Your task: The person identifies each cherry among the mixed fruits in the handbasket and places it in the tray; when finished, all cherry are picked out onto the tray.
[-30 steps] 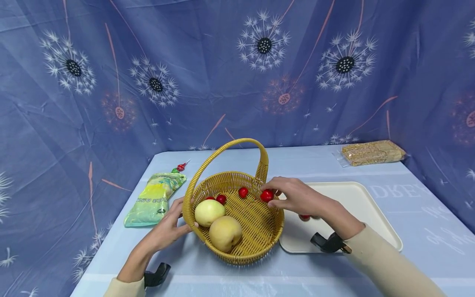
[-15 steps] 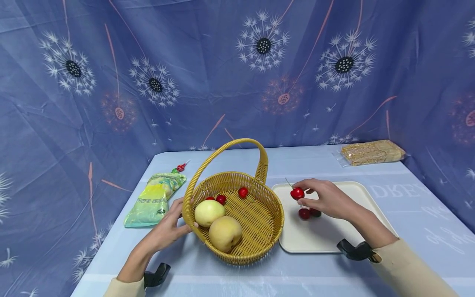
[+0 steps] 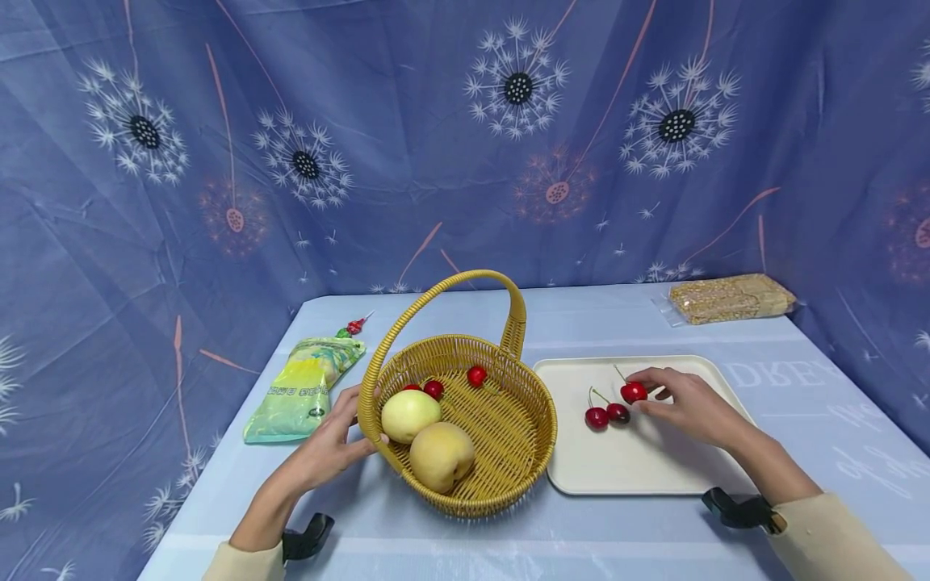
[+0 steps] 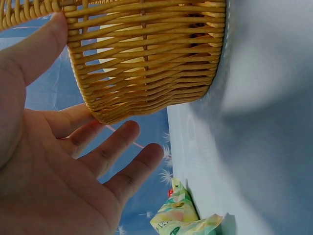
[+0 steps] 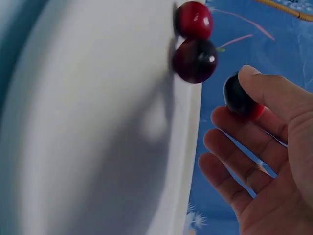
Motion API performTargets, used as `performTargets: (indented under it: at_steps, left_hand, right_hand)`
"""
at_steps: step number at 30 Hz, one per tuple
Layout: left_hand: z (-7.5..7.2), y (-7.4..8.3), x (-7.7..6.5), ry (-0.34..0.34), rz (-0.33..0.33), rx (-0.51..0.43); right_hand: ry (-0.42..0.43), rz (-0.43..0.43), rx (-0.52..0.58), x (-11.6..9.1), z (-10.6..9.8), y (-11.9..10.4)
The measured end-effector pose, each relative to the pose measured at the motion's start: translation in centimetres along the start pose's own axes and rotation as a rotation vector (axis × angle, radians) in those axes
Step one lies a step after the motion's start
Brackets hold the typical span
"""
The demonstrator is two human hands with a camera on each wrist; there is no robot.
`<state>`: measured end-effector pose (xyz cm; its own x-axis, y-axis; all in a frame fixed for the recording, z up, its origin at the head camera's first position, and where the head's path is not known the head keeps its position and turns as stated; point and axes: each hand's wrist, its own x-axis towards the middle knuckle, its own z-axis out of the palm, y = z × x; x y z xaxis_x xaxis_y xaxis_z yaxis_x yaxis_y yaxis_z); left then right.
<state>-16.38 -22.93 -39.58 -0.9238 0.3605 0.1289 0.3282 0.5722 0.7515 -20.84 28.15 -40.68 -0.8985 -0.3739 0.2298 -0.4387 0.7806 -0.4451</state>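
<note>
My right hand (image 3: 684,403) pinches a red cherry (image 3: 634,391) between thumb and fingertips, above the white tray (image 3: 654,476). Two dark red cherries, one (image 3: 596,418) beside the other (image 3: 618,413), lie on that tray with stems up; the right wrist view shows them left of the hand. A yellow wicker basket (image 3: 508,440) with an arched handle stands at centre. At its left side, my left hand (image 3: 330,440) holds the rim between thumb and index finger, its other fingers spread below. In the basket are a pale green apple-like fruit (image 3: 410,416), a yellow fruit (image 3: 441,457) and several cherries (image 3: 476,375).
Left of the basket lies a green-yellow plastic packet (image 3: 301,395), with a wrapped lollipop (image 3: 355,326) behind it. A clear-wrapped tan block (image 3: 730,298) lies at the back right of the table (image 3: 450,557). Patterned blue cloth (image 3: 407,161) hangs behind.
My right hand has moved right with the cherry, from over the basket's right rim to above the tray. My left hand and the basket have stayed put.
</note>
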Motion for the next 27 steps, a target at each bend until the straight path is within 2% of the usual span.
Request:
performTargets:
  at_steps: [5, 11, 21, 27]
  left_hand:
    - [0.0, 0.0, 0.0, 0.009, -0.008, 0.008]
    - [0.0, 0.0, 0.0, 0.012, -0.001, 0.008]
    - [0.0, 0.0, 0.1, -0.009, -0.011, 0.0]
    - [0.0, 0.0, 0.0, -0.007, -0.014, -0.01]
  right_hand:
    - [-0.07, 0.086, 0.031, -0.5, 0.4, 1.1]
    - [-0.119, 0.134, 0.051, -0.7, 0.9, 1.9]
    - [-0.064, 0.11, -0.027, -0.9, 1.5, 2.6]
    - [-0.064, 0.099, -0.049, -0.9, 1.5, 2.4]
